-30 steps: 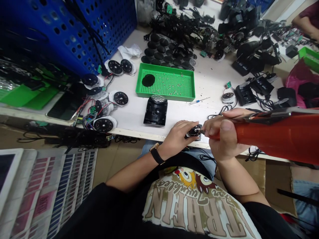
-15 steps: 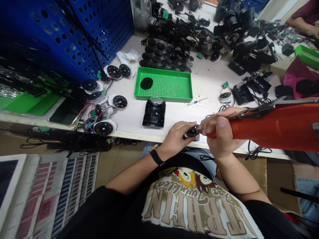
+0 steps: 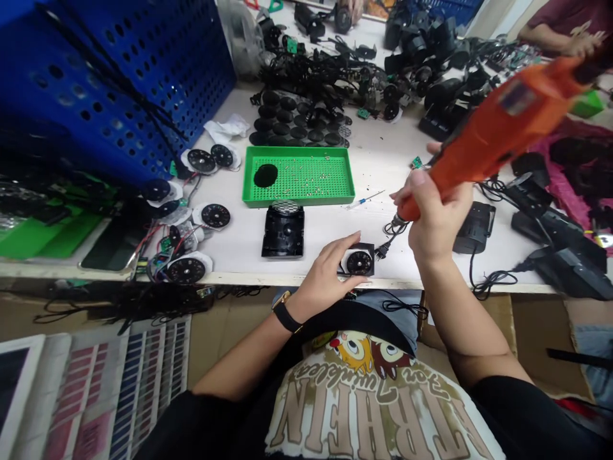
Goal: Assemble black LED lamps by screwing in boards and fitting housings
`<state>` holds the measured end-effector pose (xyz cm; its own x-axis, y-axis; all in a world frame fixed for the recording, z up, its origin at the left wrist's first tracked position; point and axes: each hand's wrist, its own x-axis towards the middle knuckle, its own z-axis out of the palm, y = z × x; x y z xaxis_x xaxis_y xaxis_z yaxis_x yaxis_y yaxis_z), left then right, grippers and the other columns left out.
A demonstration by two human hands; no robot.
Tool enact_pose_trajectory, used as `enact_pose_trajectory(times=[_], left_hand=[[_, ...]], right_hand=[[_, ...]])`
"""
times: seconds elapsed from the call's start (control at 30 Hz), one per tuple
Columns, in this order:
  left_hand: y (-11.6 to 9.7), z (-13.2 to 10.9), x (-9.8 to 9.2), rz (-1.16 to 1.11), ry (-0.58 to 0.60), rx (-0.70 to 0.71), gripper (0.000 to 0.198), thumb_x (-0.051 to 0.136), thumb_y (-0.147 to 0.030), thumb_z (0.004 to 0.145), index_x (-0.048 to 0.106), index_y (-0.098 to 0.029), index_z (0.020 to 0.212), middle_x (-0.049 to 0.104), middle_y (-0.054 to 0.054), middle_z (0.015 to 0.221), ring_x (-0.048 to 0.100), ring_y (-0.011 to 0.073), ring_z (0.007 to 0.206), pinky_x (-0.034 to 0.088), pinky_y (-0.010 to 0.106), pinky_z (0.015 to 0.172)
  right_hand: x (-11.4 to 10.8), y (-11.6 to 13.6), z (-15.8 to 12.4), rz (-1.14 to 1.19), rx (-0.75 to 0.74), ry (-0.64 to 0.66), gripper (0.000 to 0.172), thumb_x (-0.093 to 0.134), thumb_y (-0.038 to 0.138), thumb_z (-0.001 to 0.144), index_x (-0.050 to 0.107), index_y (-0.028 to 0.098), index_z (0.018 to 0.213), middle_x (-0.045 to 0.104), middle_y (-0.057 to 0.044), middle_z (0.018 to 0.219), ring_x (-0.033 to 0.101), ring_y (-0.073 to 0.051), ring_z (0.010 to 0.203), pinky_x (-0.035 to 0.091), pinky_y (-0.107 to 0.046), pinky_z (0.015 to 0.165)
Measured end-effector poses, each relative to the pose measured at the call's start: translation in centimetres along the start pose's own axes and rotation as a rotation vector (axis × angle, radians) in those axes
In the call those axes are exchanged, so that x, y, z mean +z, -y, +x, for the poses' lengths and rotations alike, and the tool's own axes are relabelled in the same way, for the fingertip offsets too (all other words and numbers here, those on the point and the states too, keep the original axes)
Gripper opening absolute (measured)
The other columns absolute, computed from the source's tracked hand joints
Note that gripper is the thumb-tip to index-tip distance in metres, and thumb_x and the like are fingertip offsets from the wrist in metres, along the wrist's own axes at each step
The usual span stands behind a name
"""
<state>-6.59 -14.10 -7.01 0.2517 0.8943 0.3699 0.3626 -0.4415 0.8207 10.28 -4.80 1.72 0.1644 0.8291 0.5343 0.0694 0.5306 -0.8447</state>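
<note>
At the bench's front edge, my left hand (image 3: pixel 330 268) curls around a small square black housing, fingers above and thumb below. In that housing sits a round black slotted disc (image 3: pixel 359 262) with a white surround. My right hand (image 3: pixel 438 220) grips an orange electric screwdriver (image 3: pixel 498 131), its tip pointing down-left, apart from the housing. A black cord with a plug (image 3: pixel 382 250) lies just right of the housing. Left of my left hand rests an open black case (image 3: pixel 283 235), with a round mesh piece (image 3: pixel 286 207) at its top edge.
A green perforated tray (image 3: pixel 347 199) holds small screws and a black disc. Behind it lie rows of black ovals (image 3: pixel 287 121) and tangled cables. Motor-like parts with slotted discs (image 3: pixel 215 217) and a blue crate (image 3: pixel 158 70) stand left. A co-worker's hands (image 3: pixel 582 45) show far right.
The screwdriver, earlier with its tip at the disc, has been raised away to the right in my right hand. My left hand keeps hold of the housing, its disc now uncovered.
</note>
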Motion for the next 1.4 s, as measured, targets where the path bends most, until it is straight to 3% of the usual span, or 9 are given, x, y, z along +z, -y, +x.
enact_pose_trajectory(times=[0.23,0.3,0.4,0.5,0.67,0.77,0.9,1.17,1.4], left_hand=[[0.0,0.1,-0.6,0.091,0.088,0.097,0.078,0.082,-0.023,0.089,0.043,-0.025,0.156,0.062,0.013,0.145,0.055,0.0291,0.139,0.047,0.050,0.120],[0.2,0.1,-0.7,0.106,0.086,0.093,0.076,0.079,-0.018,0.090,0.042,-0.025,0.156,0.063,0.013,0.144,0.057,0.0279,0.138,0.048,0.049,0.119],[0.2,0.3,-0.7,0.118,0.061,0.060,0.077,0.079,-0.014,0.089,0.043,-0.025,0.155,0.068,0.010,0.136,0.060,0.0260,0.132,0.050,0.047,0.116],[-0.4,0.6,-0.7,0.085,0.023,0.000,0.077,0.085,-0.022,0.085,0.047,-0.023,0.152,0.073,0.009,0.127,0.065,0.0256,0.125,0.052,0.046,0.113],[-2.7,1.3,-0.7,-0.241,0.026,-0.270,0.073,0.090,-0.031,0.079,0.056,-0.020,0.143,0.077,0.009,0.117,0.073,0.0247,0.111,0.055,0.044,0.108],[-3.7,1.8,-0.7,-0.624,0.105,-0.454,0.065,0.088,-0.032,0.082,0.057,-0.020,0.138,0.076,0.011,0.121,0.075,0.0241,0.111,0.059,0.037,0.100],[-4.3,2.1,-0.6,-0.874,0.175,-0.504,0.057,0.087,-0.028,0.084,0.058,-0.022,0.133,0.078,0.010,0.118,0.077,0.0228,0.104,0.063,0.031,0.088],[-4.7,1.7,-0.4,-0.814,0.168,-0.489,0.070,0.092,-0.030,0.079,0.053,-0.023,0.136,0.077,0.010,0.114,0.078,0.0241,0.101,0.064,0.033,0.087],[-5.2,1.7,-0.8,-0.501,0.108,-0.360,0.081,0.094,-0.038,0.077,0.050,-0.021,0.143,0.078,0.008,0.109,0.076,0.0228,0.101,0.061,0.034,0.091]], right_hand=[[-2.0,-1.4,0.4,-0.048,0.008,0.235,0.058,0.076,0.050,0.090,0.047,0.035,0.139,0.068,-0.005,0.113,0.069,-0.025,0.107,0.060,-0.049,0.096],[-2.6,-1.1,-0.2,-0.095,-0.011,0.225,0.067,0.076,0.048,0.090,0.041,0.038,0.146,0.063,-0.007,0.134,0.063,-0.028,0.127,0.055,-0.056,0.108],[-3.7,-1.0,-2.0,-0.129,-0.019,0.081,0.068,0.074,0.039,0.092,0.039,0.039,0.150,0.053,-0.008,0.149,0.054,-0.029,0.141,0.047,-0.057,0.119],[-5.0,-1.2,-4.7,-0.084,0.084,0.000,0.055,0.071,0.032,0.094,0.048,0.036,0.144,0.059,-0.008,0.141,0.062,-0.026,0.131,0.053,-0.052,0.114],[-6.7,-0.7,-8.2,0.070,0.426,0.342,0.028,0.074,0.029,0.094,0.068,0.028,0.122,0.074,-0.005,0.109,0.073,-0.020,0.101,0.062,-0.038,0.095],[-7.1,0.1,-8.7,0.107,0.433,0.450,0.026,0.075,0.028,0.094,0.072,0.027,0.119,0.074,-0.004,0.109,0.072,-0.017,0.098,0.061,-0.032,0.091],[-7.5,0.6,-8.4,0.126,0.437,0.437,0.024,0.076,0.029,0.094,0.073,0.027,0.117,0.074,-0.004,0.103,0.070,-0.015,0.090,0.060,-0.030,0.085],[-8.3,0.2,-9.0,0.157,0.443,0.445,0.022,0.075,0.028,0.093,0.075,0.028,0.115,0.075,-0.003,0.101,0.070,-0.016,0.089,0.059,-0.030,0.083],[-8.2,0.0,-9.3,0.153,0.438,0.471,0.024,0.073,0.027,0.095,0.074,0.027,0.118,0.074,-0.004,0.105,0.069,-0.016,0.091,0.059,-0.030,0.084]])
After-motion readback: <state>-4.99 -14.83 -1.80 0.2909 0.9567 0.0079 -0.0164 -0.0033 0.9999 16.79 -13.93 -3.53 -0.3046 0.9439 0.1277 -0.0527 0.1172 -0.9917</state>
